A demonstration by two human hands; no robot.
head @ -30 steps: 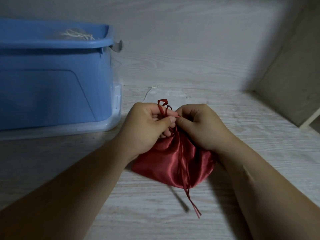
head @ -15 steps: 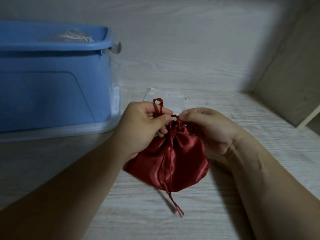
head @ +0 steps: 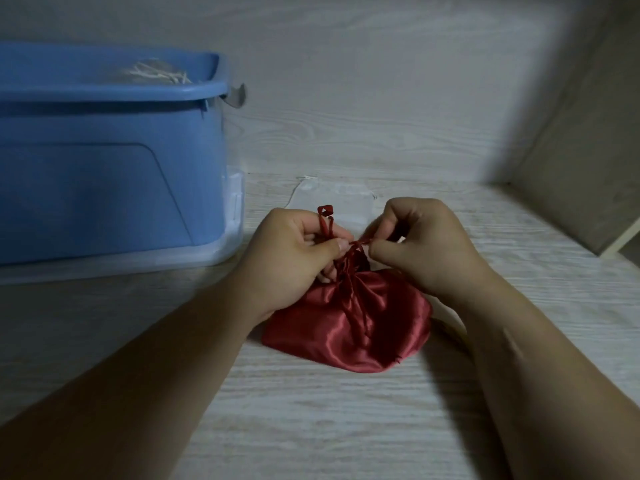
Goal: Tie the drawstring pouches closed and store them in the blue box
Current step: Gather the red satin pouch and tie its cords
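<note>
Since half a second ago my right hand (head: 422, 247) has drawn away from the neck of the dark red satin drawstring pouch (head: 349, 327), and the long tail of cord that trailed below the pouch has been pulled up, so hardly any shows past its hem

My left hand (head: 294, 251) is curled round one strand of the thin red ribbon drawstring (head: 325, 220), thumb pressed on it, with a loop of ribbon standing up above my fist. My right hand pinches the other strand between thumb and forefinger, just to the right of the gathered neck. The pouch lies on the pale wood-grain surface (head: 311, 417) between my wrists, its mouth already bunched tight

As I judge it, I am mid-knot: the mouth is cinched, but the strands are held apart and I cannot see a finished knot. This pouch then has to go into the tall blue plastic box (head: 104, 168) that stands to my left. Over its rim I can see a tangle of white cords (head: 156, 74), so at least one pouch seems to be stored already. Behind my hands a flat white fabric pouch (head: 332, 199) lies on the surface, partly hidden, and it looks still to be tied and stored
</note>
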